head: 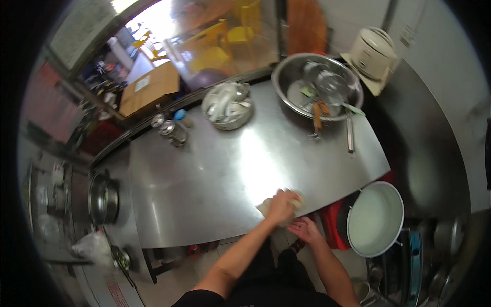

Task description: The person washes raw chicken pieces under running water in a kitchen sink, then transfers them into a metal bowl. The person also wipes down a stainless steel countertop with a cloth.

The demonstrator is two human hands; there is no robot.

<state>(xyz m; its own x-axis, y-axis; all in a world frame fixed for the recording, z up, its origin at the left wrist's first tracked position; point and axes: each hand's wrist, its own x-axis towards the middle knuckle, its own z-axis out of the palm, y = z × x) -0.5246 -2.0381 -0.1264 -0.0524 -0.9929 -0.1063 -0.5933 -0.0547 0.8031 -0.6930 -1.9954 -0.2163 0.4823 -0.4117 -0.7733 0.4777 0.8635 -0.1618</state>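
Observation:
My left hand (pixel 283 207) presses a light-coloured cloth (pixel 264 207) down on the stainless steel table (pixel 184 192), close to its front edge; its fingers curl over the cloth. My right hand (pixel 305 229) is just beyond that edge, palm turned up and fingers spread, with nothing visible in it. Part of the cloth shows to the right of my left hand. The gap between the two hands is small, and whether my right fingertips touch the cloth cannot be told.
A large steel bowl (pixel 282 94) with utensils stands at the back right, a bowl of white spoons (pixel 230 124) at the back middle, glass jars (pixel 174 134) at the back left. A pot of whitish liquid (pixel 374 218) is right of the table. A rice cooker (pixel 372 51) sits beyond.

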